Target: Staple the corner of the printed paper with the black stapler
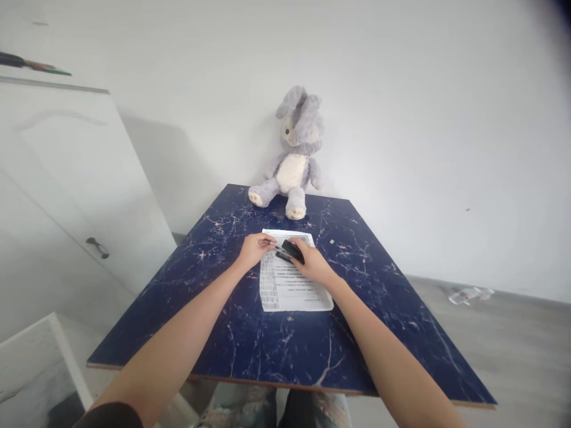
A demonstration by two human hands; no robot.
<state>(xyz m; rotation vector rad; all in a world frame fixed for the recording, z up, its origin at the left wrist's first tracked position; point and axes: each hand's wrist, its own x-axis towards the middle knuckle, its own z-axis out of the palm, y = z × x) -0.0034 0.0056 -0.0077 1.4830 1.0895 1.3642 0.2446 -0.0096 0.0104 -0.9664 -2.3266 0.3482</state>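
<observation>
My right hand (312,263) is wrapped round a black stapler (292,249) from its right side. The stapler's jaws are apart and point left, above the printed paper sheets (298,291). My left hand (255,252) is closed in a pinch at the stapler's left end. A thin, greyish piece shows between its fingertips and the stapler, too small to name. The sheets lie flat on the table under both hands, which hide part of the print.
The blue marbled table (357,333) bears a plush rabbit (292,169) at its back edge and a small pale bit (332,242) right of the sheets. A white cabinet (66,178) stands left. Clear plastic packaging (468,295) lies on the floor at right.
</observation>
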